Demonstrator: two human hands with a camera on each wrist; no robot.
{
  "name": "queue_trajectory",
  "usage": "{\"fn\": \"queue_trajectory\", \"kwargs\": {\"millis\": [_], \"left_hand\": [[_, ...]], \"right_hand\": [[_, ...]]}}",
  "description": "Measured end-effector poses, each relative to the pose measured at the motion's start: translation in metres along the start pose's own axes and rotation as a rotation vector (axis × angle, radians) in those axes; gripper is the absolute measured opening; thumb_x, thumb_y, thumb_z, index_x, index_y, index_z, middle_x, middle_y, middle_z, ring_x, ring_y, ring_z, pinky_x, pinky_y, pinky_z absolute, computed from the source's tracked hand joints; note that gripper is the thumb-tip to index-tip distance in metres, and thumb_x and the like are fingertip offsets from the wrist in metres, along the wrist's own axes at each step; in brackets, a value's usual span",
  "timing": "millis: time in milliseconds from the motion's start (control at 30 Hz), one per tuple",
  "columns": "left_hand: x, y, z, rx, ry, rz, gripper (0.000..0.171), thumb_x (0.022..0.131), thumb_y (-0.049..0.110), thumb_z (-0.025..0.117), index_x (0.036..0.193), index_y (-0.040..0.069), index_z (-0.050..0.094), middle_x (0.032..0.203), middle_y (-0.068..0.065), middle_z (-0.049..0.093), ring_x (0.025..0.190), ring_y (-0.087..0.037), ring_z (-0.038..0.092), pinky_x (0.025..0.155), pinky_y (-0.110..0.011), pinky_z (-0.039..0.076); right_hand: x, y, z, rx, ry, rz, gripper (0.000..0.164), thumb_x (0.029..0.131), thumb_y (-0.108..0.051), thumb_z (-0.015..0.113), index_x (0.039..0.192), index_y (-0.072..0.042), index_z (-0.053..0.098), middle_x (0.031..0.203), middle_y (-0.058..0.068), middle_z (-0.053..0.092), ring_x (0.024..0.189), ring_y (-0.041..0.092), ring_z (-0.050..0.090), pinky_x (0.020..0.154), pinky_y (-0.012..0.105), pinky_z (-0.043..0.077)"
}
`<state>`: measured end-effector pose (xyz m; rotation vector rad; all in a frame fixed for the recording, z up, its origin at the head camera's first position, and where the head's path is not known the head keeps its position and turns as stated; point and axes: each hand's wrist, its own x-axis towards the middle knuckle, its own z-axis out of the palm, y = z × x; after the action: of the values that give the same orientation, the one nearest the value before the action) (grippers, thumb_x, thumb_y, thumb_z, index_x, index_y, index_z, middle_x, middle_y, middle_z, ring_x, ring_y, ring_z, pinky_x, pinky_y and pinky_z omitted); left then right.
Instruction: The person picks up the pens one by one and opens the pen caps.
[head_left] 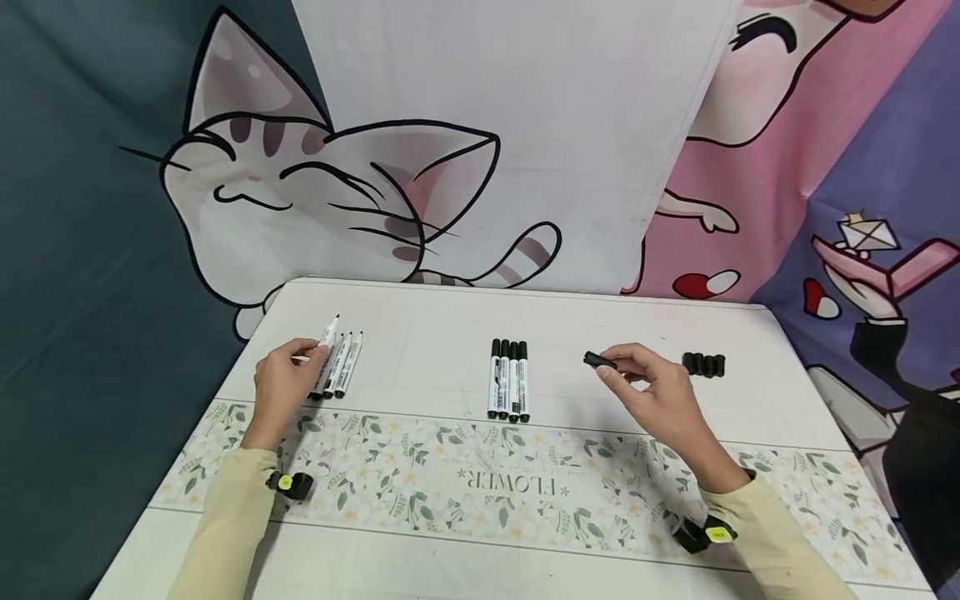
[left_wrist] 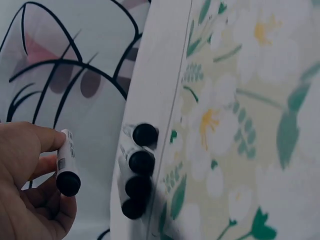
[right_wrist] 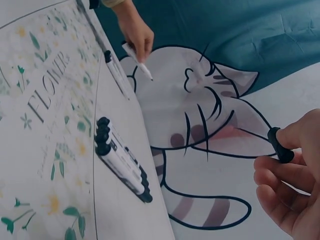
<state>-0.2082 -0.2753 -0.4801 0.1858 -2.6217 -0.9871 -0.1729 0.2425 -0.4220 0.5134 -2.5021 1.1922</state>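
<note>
My left hand (head_left: pixel 288 379) pinches a white marker (head_left: pixel 328 333) near its middle, its bare dark tip pointing up and away. Just right of that hand, several uncapped markers (head_left: pixel 347 367) lie side by side. The held marker's black rear end (left_wrist: pixel 68 184) faces the left wrist camera. Above the table at right, my right hand (head_left: pixel 660 392) holds a black marker cap (head_left: pixel 598 360) between thumb and fingers. In the right wrist view this cap (right_wrist: pixel 280 145) is apart from any marker. Between the hands lies a row of capped markers (head_left: pixel 508 379).
A group of loose black caps (head_left: pixel 703 365) lies right of my right hand. The white table (head_left: pixel 435 333) has a floral printed band (head_left: pixel 450 475) across it. Cartoon-printed cloth (head_left: pixel 600 125) hangs behind the table's back edge.
</note>
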Motion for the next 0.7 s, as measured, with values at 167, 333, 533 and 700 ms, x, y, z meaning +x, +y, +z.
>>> {"fn": "queue_trajectory", "kwargs": {"millis": [167, 333, 533, 700], "left_hand": [[0.005, -0.016, 0.000, -0.008, -0.030, -0.104, 0.042, 0.103, 0.038, 0.060, 0.123, 0.003, 0.070, 0.109, -0.018, 0.070, 0.097, -0.035, 0.066, 0.073, -0.043, 0.051], [0.009, -0.028, 0.004, -0.006, -0.045, -0.193, 0.045, 0.103, 0.041, 0.058, 0.124, 0.003, 0.070, 0.112, -0.019, 0.069, 0.101, -0.036, 0.065, 0.077, -0.045, 0.050], [0.010, -0.034, 0.005, 0.006, -0.059, -0.225, 0.045, 0.104, 0.040, 0.057, 0.124, 0.003, 0.069, 0.112, -0.019, 0.070, 0.093, -0.034, 0.066, 0.073, -0.040, 0.049], [0.011, -0.037, 0.007, 0.015, -0.088, -0.244, 0.045, 0.104, 0.040, 0.058, 0.124, 0.001, 0.069, 0.111, -0.019, 0.070, 0.092, -0.033, 0.066, 0.072, -0.039, 0.049]], "right_hand": [[-0.004, 0.005, -0.006, 0.014, -0.002, 0.043, 0.017, 0.097, -0.012, 0.072, 0.114, -0.013, 0.071, 0.096, 0.002, 0.079, 0.084, 0.000, 0.067, 0.071, 0.016, 0.049], [-0.008, 0.011, -0.009, 0.013, 0.008, 0.076, 0.016, 0.097, -0.014, 0.072, 0.113, -0.012, 0.071, 0.097, 0.003, 0.078, 0.086, -0.001, 0.065, 0.076, 0.013, 0.049], [-0.013, 0.018, -0.013, 0.014, 0.014, 0.102, 0.015, 0.098, -0.015, 0.071, 0.113, -0.012, 0.071, 0.097, 0.005, 0.078, 0.088, -0.003, 0.065, 0.075, 0.013, 0.049], [-0.015, 0.021, -0.017, 0.009, 0.021, 0.124, 0.015, 0.099, -0.015, 0.070, 0.114, -0.011, 0.070, 0.096, 0.006, 0.078, 0.087, -0.004, 0.065, 0.073, 0.014, 0.049]]}}
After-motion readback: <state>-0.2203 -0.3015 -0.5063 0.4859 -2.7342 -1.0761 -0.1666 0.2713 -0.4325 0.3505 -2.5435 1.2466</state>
